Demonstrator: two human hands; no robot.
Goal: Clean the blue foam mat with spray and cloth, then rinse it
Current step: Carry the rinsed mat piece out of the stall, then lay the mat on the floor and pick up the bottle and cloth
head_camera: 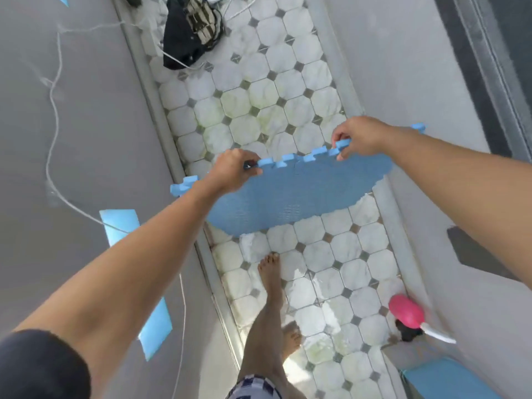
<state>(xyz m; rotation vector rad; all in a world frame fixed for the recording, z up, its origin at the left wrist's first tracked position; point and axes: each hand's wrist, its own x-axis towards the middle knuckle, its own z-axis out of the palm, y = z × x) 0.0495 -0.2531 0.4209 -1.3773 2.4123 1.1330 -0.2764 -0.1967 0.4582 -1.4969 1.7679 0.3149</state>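
foot bare on tiled floor | mat blue foam, held up above floor | left hand fingers curled, gripping mat's notched top edge | right hand pinching same edge | dark bag far back

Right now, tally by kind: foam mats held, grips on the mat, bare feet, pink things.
Blue foam mat: 1
Grips on its edge, left hand and right hand: 2
Bare feet: 2
Pink object: 1
Total: 6

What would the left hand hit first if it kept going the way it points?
Probably nothing near: past the blue foam mat the left hand grips, only white tiled floor shows; depth unclear.
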